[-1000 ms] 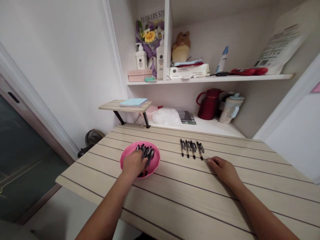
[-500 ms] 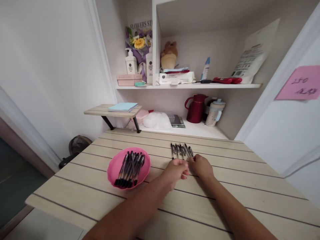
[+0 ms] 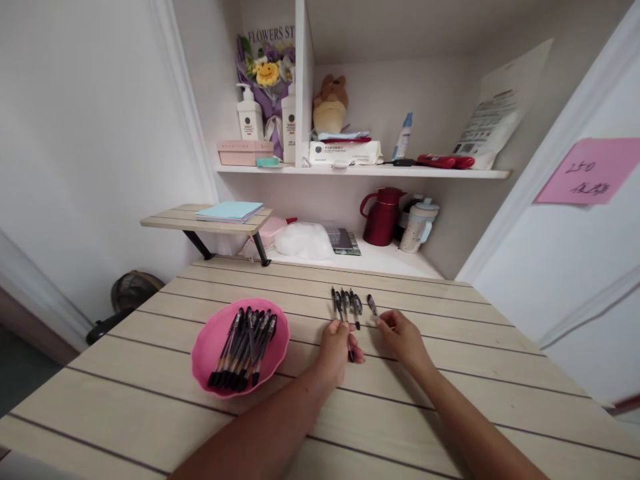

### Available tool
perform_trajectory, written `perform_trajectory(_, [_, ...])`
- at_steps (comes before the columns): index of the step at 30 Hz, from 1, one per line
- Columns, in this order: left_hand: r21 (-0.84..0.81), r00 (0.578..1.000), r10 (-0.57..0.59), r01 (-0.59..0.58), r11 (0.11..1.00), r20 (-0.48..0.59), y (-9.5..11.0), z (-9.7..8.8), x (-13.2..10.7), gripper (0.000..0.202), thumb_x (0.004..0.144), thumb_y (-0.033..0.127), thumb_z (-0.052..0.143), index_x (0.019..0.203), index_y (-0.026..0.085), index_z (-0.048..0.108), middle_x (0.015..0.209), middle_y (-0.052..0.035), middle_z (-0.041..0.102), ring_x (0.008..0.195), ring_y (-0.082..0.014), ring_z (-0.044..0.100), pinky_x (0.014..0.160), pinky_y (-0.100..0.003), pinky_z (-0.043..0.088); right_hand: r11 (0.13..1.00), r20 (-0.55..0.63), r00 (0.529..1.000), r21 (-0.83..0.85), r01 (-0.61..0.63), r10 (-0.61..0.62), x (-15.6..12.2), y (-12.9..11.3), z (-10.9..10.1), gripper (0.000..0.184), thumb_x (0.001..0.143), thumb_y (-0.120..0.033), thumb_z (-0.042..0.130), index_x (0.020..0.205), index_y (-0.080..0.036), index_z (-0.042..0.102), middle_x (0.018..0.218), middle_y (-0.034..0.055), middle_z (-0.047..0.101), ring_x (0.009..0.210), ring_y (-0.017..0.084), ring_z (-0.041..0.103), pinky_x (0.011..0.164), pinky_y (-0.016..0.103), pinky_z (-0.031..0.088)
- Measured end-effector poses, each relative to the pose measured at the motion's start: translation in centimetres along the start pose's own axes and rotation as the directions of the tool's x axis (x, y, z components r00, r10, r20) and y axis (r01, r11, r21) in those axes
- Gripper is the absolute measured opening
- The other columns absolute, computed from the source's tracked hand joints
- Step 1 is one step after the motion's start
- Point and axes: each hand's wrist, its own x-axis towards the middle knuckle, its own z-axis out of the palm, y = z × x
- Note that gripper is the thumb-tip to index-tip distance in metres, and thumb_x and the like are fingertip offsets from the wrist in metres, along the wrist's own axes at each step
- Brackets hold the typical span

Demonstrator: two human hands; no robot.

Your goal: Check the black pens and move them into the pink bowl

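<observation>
A pink bowl (image 3: pixel 210 340) on the wooden table (image 3: pixel 450 400) holds several black pens (image 3: pixel 243 348). A row of several black pens (image 3: pixel 345 303) lies side by side at the table's middle. My left hand (image 3: pixel 336 347) rests just below that row, fingers curled round a black pen (image 3: pixel 350 353) whose tip sticks out beside the thumb. My right hand (image 3: pixel 403 339) sits beside it, fingertips pinching the lower end of the rightmost pen (image 3: pixel 372 305), which lies a little apart from the others.
Behind the table are a small wooden riser (image 3: pixel 210 223) with a blue notebook, a red jug (image 3: pixel 383 217), a cup and a white bag. A shelf (image 3: pixel 360 172) above carries bottles, boxes and a plush toy. A pink note (image 3: pixel 587 172) hangs at right.
My left hand left the pink bowl and came over to the pen row with a pen. My right hand moved in to the rightmost pen. The camera swung left.
</observation>
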Motion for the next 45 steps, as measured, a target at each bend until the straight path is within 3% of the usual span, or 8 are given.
perform_trajectory(4, [0.086,0.999,0.022,-0.026,0.996,0.048,-0.6,0.1,-0.1,0.032,0.071,0.046,0.049,0.081,0.016,0.048,0.049,0.0082,0.042,0.030,-0.0039,0.035,0.032,-0.017,0.029,0.985,-0.057,0.996,-0.149,-0.082,0.074,3.4,-0.2,0.3,0.041,0.074,-0.033,0.049,0.110,-0.013,0.046,0.090,0.0119,0.063,0.085,0.024,0.058,0.069,0.030,0.039])
perform_trajectory(11, [0.178,0.994,0.029,-0.048,0.983,0.108,-1.0,0.0,0.0,0.027,0.075,0.040,0.043,0.085,0.015,0.050,0.050,0.0078,0.043,0.030,-0.0049,0.037,0.032,-0.017,0.031,0.970,-0.046,0.988,-0.186,-0.154,0.148,3.6,-0.9,1.7,0.040,0.074,-0.021,0.047,0.112,-0.010,0.044,0.094,0.0196,0.062,0.090,0.028,0.059,0.072,0.035,0.039])
perform_trajectory(16, [0.256,0.990,0.022,-0.057,0.965,0.140,-1.3,-0.1,0.1,0.026,0.076,0.037,0.043,0.084,0.015,0.053,0.049,0.0072,0.043,0.032,-0.0047,0.033,0.035,-0.018,0.027,0.982,-0.031,0.984,-0.061,-0.178,0.177,2.2,0.3,0.2,0.031,0.068,-0.018,0.051,0.098,-0.013,0.054,0.084,0.0150,0.065,0.085,0.027,0.060,0.071,0.034,0.040])
perform_trajectory(20, [0.429,0.965,0.108,-0.205,0.879,0.241,-0.9,-0.1,-0.4,0.023,0.078,0.029,0.040,0.080,0.014,0.057,0.049,0.0043,0.045,0.045,-0.0077,0.039,0.047,-0.020,0.030,0.977,0.020,0.990,0.162,-0.142,0.141,1.1,0.9,-1.4,0.021,0.072,-0.030,0.050,0.086,-0.018,0.060,0.073,0.0062,0.065,0.069,0.020,0.060,0.058,0.029,0.043])
perform_trajectory(22, [0.468,0.945,0.142,-0.272,0.841,0.293,-0.7,-0.1,-0.7,0.023,0.078,0.028,0.039,0.079,0.014,0.058,0.050,0.0035,0.046,0.050,-0.0090,0.041,0.051,-0.021,0.031,0.904,0.040,0.990,0.405,-0.140,0.135,0.6,0.7,-2.1,0.026,0.072,-0.038,0.053,0.087,-0.018,0.060,0.070,0.0033,0.063,0.058,0.016,0.056,0.050,0.026,0.041])
perform_trajectory(25, [0.494,0.936,0.158,-0.304,0.815,0.316,-0.5,0.0,-1.1,0.025,0.079,0.028,0.038,0.080,0.015,0.059,0.051,0.0037,0.045,0.050,-0.0093,0.040,0.051,-0.021,0.031,0.596,0.085,0.987,0.789,-0.149,0.133,0.0,0.2,-3.1,0.029,0.062,-0.038,0.068,0.083,-0.019,0.061,0.070,0.0014,0.061,0.050,0.010,0.048,0.043,0.023,0.036])
perform_trajectory(28, [0.511,0.937,0.151,-0.302,0.805,0.316,-0.5,0.1,-1.2,0.026,0.079,0.029,0.038,0.081,0.015,0.059,0.052,0.0036,0.045,0.049,-0.0091,0.040,0.050,-0.021,0.029,0.446,0.116,0.987,0.882,-0.153,0.110,-0.4,-0.4,-3.7,0.029,0.057,-0.036,0.073,0.079,-0.019,0.062,0.070,0.0015,0.060,0.047,0.008,0.044,0.040,0.021,0.033])
perform_trajectory(45, [0.512,0.935,0.144,-0.302,0.804,0.325,-0.5,0.1,-1.2,0.024,0.079,0.026,0.039,0.081,0.015,0.060,0.051,0.0035,0.045,0.050,-0.0096,0.041,0.051,-0.021,0.031,0.573,0.155,0.984,0.801,-0.174,0.082,-0.9,-0.7,-3.8,0.031,0.057,-0.037,0.073,0.077,-0.016,0.063,0.061,-0.0012,0.056,0.047,0.008,0.042,0.042,0.021,0.027])
